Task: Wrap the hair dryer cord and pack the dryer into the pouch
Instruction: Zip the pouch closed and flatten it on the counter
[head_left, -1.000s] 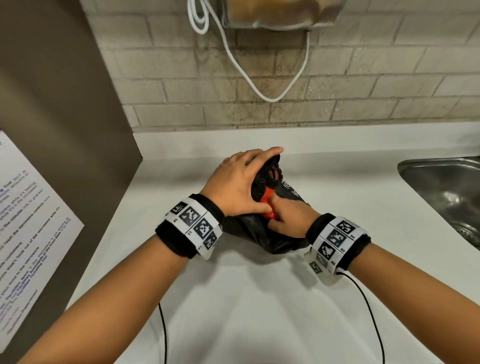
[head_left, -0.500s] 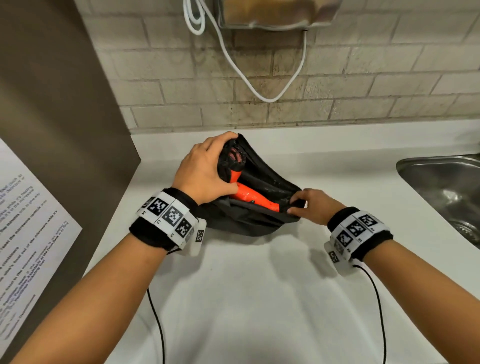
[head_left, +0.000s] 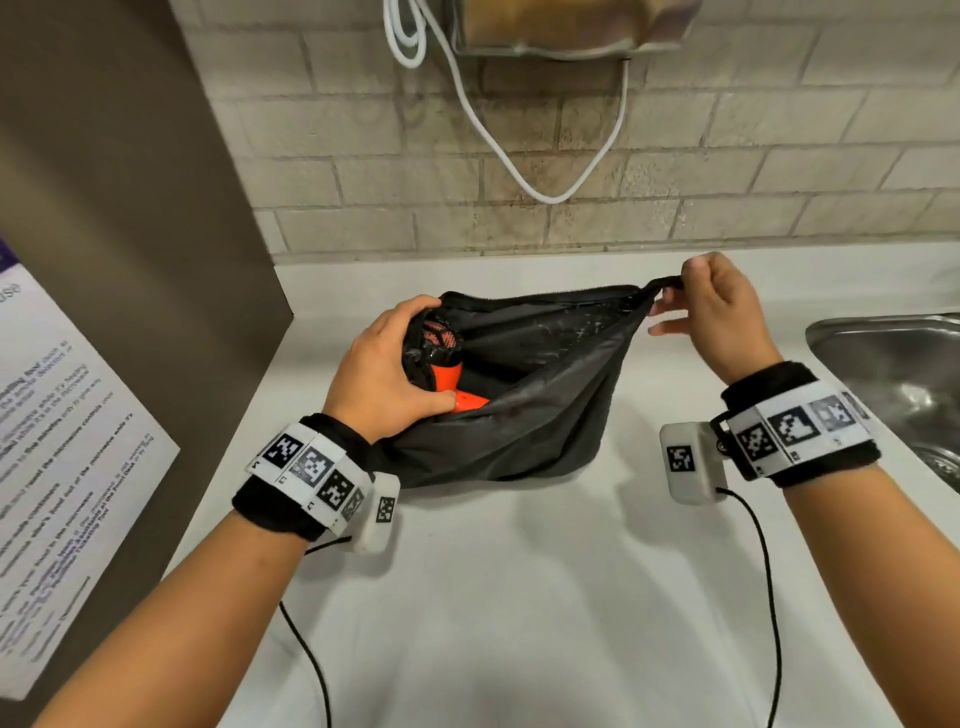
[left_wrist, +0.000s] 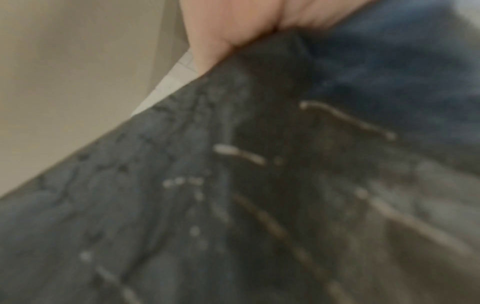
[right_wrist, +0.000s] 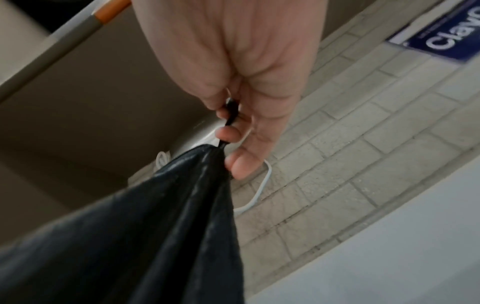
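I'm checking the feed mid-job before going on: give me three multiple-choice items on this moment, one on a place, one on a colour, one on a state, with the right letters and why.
1. Where does the steel sink lie relative to the black fabric pouch?
A. to its right
B. to its left
C. under it

2. What colour is the hair dryer's handle showing in the pouch mouth?
A. blue
B. orange
C. white

3. What is the right hand doing?
A. resting flat on the white counter
B. holding the dryer
C. pinching the pouch's black pull tab

Answers:
1 A, the sink sits at the head view's right edge, the pouch mid-counter.
2 B, the part beside the left hand is orange.
3 C, the right wrist view shows finger and thumb closed on the tab, the pouch corner lifted.
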